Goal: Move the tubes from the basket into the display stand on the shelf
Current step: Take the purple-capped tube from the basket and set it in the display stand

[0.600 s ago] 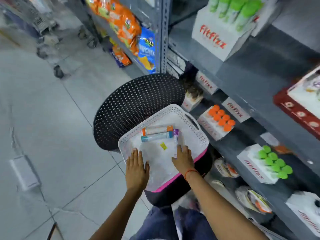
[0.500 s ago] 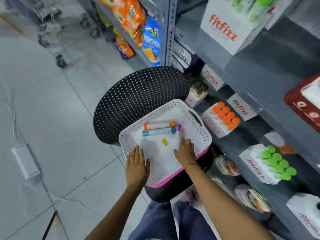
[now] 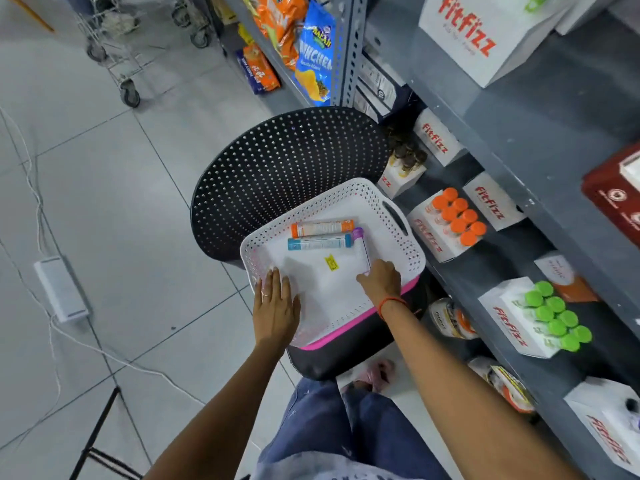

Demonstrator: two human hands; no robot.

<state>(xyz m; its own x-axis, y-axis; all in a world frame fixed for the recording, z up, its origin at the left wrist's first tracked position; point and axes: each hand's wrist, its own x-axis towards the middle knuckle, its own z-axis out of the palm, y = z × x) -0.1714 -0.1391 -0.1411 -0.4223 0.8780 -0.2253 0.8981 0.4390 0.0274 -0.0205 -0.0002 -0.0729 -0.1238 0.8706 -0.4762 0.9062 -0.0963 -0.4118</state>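
Observation:
A white perforated basket with a pink lower rim sits on a black chair seat. Three tubes lie at its far side: an orange tube, a blue tube beside it, and a purple-capped tube lying lengthwise at their right ends. My right hand is inside the basket, thumb and fingers curled on the near end of the purple-capped tube, which still lies on the basket floor. My left hand rests flat on the basket's near-left corner. White Fitfizz display stands hold orange-capped tubes and green-capped tubes on the shelf at the right.
The chair's black perforated backrest rises behind the basket. Grey shelving runs along the right with more Fitfizz boxes; another white stand is at the lower right. Snack bags hang further back. A trolley, cables and a white power strip lie on the tiled floor.
My view has tilted and shifted a little. My right hand has slid slightly forward onto the purple-capped tube's near end. My left hand stays on the basket's corner.

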